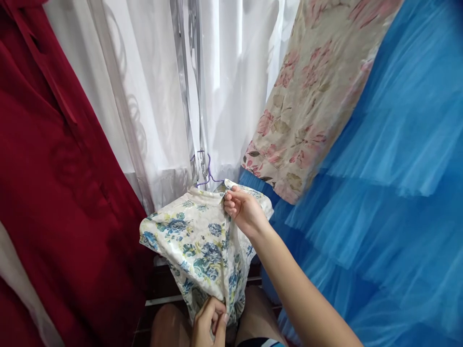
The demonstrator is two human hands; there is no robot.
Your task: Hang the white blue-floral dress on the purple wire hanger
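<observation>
A white shirt (206,236) printed with blue and green flowers hangs in front of me on a thin purple wire hanger (209,168). Up at the collar opening, my right hand (244,207) pinches the shirt's edge between thumb and fingers. Lower down, my left hand (210,320) is closed on the front edge of the same shirt near its bottom. A long fold runs down the shirt between both hands. The hanger's shoulders are mostly hidden inside the fabric.
White curtains (155,96) hang behind, with grey ribbon-like strips (195,82) down the middle. Dark red cloth (72,193) hangs at left. On the right hang a beige pink-flowered cloth (307,106) and a tiered blue tulle dress (390,207). My knees (170,325) show below.
</observation>
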